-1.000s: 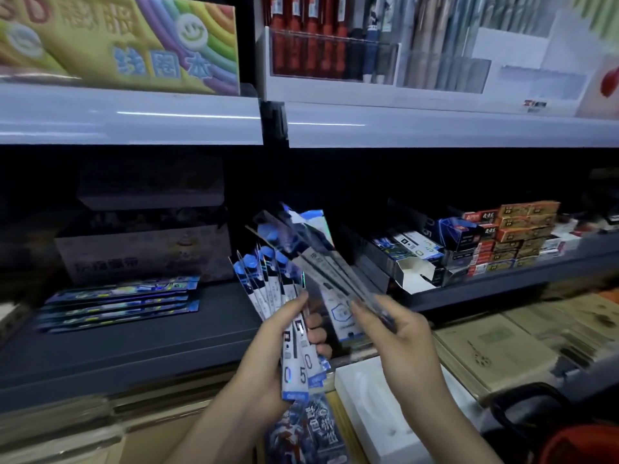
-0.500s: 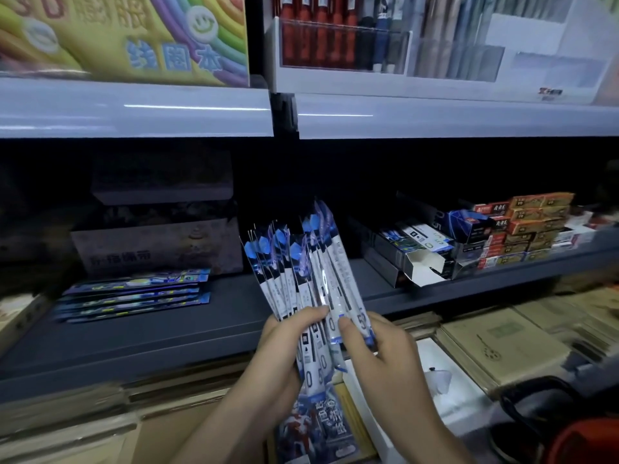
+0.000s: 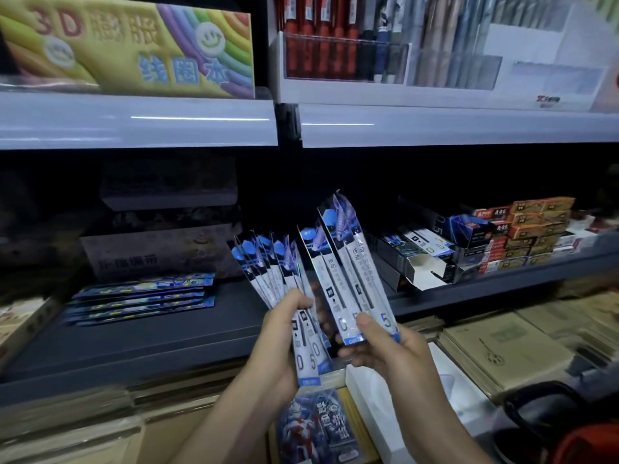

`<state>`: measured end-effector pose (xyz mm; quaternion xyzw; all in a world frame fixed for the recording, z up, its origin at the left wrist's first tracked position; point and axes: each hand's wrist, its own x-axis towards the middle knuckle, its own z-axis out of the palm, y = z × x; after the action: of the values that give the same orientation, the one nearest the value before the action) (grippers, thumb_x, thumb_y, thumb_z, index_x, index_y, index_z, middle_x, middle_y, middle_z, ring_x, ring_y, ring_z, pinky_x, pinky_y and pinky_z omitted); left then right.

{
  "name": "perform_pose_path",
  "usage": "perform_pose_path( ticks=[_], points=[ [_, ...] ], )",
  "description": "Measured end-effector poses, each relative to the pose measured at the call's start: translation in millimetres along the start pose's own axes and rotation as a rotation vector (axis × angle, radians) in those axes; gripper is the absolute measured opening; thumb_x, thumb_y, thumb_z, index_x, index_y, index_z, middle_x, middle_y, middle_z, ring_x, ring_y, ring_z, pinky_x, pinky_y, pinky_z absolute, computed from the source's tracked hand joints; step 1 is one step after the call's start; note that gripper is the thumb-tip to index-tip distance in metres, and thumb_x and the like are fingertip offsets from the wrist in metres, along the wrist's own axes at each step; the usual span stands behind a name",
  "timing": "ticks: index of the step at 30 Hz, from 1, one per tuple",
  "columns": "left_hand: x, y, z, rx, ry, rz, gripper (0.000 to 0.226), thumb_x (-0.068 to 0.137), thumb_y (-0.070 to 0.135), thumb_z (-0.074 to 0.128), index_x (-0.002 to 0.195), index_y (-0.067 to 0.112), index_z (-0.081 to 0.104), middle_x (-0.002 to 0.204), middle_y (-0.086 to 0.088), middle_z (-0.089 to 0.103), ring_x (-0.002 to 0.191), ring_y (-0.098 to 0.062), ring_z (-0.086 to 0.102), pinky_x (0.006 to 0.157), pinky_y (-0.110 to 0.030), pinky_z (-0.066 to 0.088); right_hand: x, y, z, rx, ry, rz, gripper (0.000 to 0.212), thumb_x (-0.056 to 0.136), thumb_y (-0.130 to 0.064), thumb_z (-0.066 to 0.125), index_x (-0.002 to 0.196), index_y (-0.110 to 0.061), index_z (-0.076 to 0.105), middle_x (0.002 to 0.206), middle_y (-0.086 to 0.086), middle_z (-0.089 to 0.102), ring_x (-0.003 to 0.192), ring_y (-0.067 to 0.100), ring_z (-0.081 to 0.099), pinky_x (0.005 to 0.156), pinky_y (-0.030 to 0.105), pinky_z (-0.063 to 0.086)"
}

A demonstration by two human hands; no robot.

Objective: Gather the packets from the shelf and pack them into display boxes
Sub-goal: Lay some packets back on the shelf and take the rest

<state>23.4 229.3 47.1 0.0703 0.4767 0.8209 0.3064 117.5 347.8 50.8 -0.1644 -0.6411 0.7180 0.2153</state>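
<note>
My left hand (image 3: 284, 336) grips a fan of several long blue-and-white packets (image 3: 268, 266) held upright in front of the dark shelf (image 3: 150, 339). My right hand (image 3: 385, 349) pinches the lower end of a few more of the same packets (image 3: 348, 262), standing just right of the fan and slightly apart from it. More packets (image 3: 140, 299) lie in a flat stack on the shelf at the left. Open display boxes (image 3: 428, 252) sit on the shelf to the right, one with its white flap hanging open.
Orange and red small boxes (image 3: 529, 232) are stacked at the far right of the shelf. A cardboard carton (image 3: 150, 256) stands behind the flat stack. Below the shelf lie brown notebooks (image 3: 509, 349), a white box (image 3: 385, 406) and a blue character pack (image 3: 318, 430). Pens fill the upper shelf.
The right hand's packets swung from tilted across the fan to upright, then drew a little right of it. Both hands rose slightly; the view shifted left.
</note>
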Motion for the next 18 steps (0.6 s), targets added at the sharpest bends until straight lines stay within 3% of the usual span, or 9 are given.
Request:
perform_pose_path(
  ticks=[2,4,6,10,13,16,18],
  points=[
    [2,2,6,-0.065,-0.046,-0.004,0.020,0.090,0.021,0.053,0.073,0.012,0.055,0.070,-0.005,0.048,0.060,-0.019,0.045,0.065,-0.036,0.039,4,-1,-2,0.022,0.014,0.032,0.027,0.101,-0.020,0.062,0.085,-0.001,0.073,0.069,0.015,0.073,0.064,0.025,0.069,0.071,0.039,0.054],
    [8,1,9,-0.218,-0.092,0.015,0.007,0.088,0.018,0.056,0.091,0.012,0.052,0.075,-0.003,0.038,0.065,-0.017,0.037,0.068,-0.035,0.038,9,0,-5,0.086,0.041,0.085,0.025,0.101,-0.016,0.062,0.085,0.001,0.070,0.069,0.015,0.071,0.056,0.022,0.063,0.061,0.033,0.050],
    [11,0,12,-0.329,-0.106,0.027,0.010,0.094,0.019,0.058,0.097,0.013,0.051,0.074,0.001,0.033,0.060,-0.015,0.034,0.062,-0.030,0.038,11,1,-7,0.161,0.049,0.153,0.022,0.101,-0.013,0.062,0.090,0.005,0.068,0.067,0.017,0.067,0.051,0.022,0.058,0.057,0.032,0.046],
    [7,2,19,-0.261,-0.206,-0.003,0.031,0.099,0.029,0.062,0.075,0.015,0.049,0.062,0.000,0.039,0.051,-0.015,0.046,0.053,-0.030,0.050,10,5,-10,0.157,0.037,0.176,0.026,0.101,-0.014,0.061,0.095,0.010,0.067,0.066,0.018,0.066,0.049,0.020,0.058,0.051,0.027,0.049],
    [7,1,15,-0.142,-0.217,0.003,0.038,0.091,0.029,0.072,0.069,0.016,0.044,0.065,-0.003,0.038,0.059,-0.019,0.044,0.064,-0.035,0.047,7,7,-11,0.078,0.035,0.152,0.028,0.102,-0.015,0.060,0.090,0.009,0.068,0.060,0.017,0.066,0.055,0.024,0.061,0.051,0.025,0.049],
    [2,1,16,-0.029,-0.137,0.006,0.035,0.087,0.038,0.077,0.075,0.009,0.062,0.074,-0.009,0.061,0.065,-0.025,0.059,0.071,-0.039,0.048,4,9,-9,0.000,-0.001,0.147,0.032,0.103,-0.019,0.061,0.082,0.004,0.068,0.057,0.015,0.065,0.058,0.025,0.061,0.053,0.025,0.048],
    [-1,1,17,0.023,-0.108,-0.018,0.038,0.084,0.042,0.075,0.093,0.006,0.078,0.088,-0.017,0.073,0.071,-0.031,0.066,0.069,-0.039,0.054,1,12,-7,-0.105,-0.052,0.131,0.036,0.103,-0.024,0.060,0.080,0.003,0.068,0.061,0.011,0.068,0.055,0.019,0.060,0.058,0.028,0.048]
  ],
)
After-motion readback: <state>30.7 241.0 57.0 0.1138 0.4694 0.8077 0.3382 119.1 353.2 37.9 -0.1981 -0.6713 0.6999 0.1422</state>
